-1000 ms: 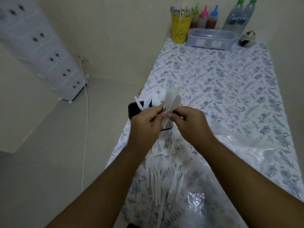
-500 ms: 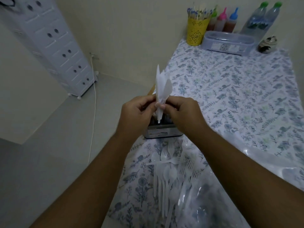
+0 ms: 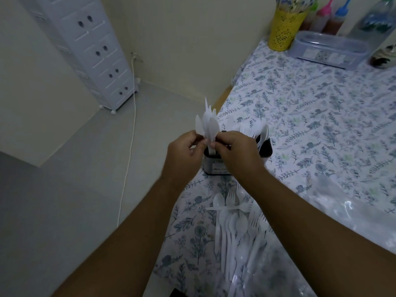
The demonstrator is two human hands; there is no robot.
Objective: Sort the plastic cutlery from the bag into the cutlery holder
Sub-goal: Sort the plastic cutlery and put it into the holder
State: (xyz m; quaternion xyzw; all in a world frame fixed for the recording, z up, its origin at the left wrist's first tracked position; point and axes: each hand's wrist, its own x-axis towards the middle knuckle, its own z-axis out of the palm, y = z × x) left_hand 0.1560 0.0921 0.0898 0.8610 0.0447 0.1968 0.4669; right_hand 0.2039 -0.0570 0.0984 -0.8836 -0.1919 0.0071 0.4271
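Both my hands pinch a small bunch of white plastic cutlery (image 3: 207, 123) that points upward; knife blades and spoon bowls show above my fingers. My left hand (image 3: 182, 155) and my right hand (image 3: 237, 152) meet just above the dark cutlery holder (image 3: 216, 167), which stands near the table's left edge. More white forks and spoons (image 3: 256, 130) stand in the holder's right side. A pile of loose white spoons and forks (image 3: 236, 230) lies on the clear plastic bag (image 3: 334, 213) below my forearms.
The table has a floral cloth (image 3: 321, 116). At the back stand a yellow cup of sticks (image 3: 282, 28), a clear lidded box (image 3: 330, 50), sauce bottles (image 3: 334, 18) and water bottles. A white drawer tower (image 3: 94, 52) and a cable (image 3: 128, 155) are on the floor at the left.
The view shifted, so the holder now shows more to the right. The bunch between my fingers stays upright over the holder and has fanned out slightly.
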